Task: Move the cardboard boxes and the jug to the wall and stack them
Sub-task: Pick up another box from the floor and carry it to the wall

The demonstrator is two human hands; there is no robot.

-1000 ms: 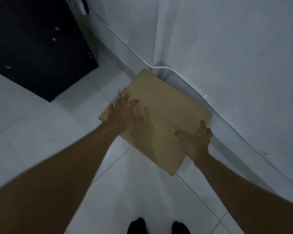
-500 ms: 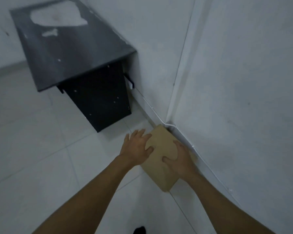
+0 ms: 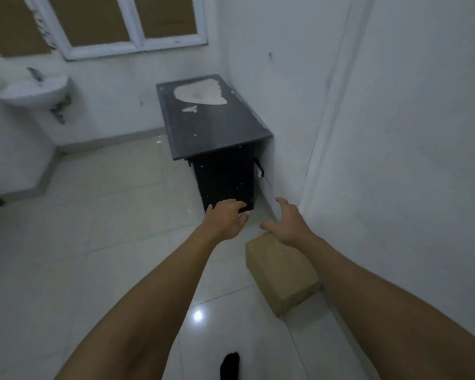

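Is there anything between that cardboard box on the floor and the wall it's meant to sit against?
Nothing visible. The cardboard box lies on the tiled floor right along the wall, with no object between them. Both hands, left hand and right hand, hover open above its far end, holding nothing. The black table stands farther along the wall.

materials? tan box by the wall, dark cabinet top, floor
Tan rectangular box: looks like plain corrugated cardboard, matte brown, sharp folded edges. Dark cabinet top: probably laminated board, since the black skin has peeled off in a pale patch; the core itself can't be told. Pale floor: glazed tile, glossy, with grout lines and a bright light reflection.
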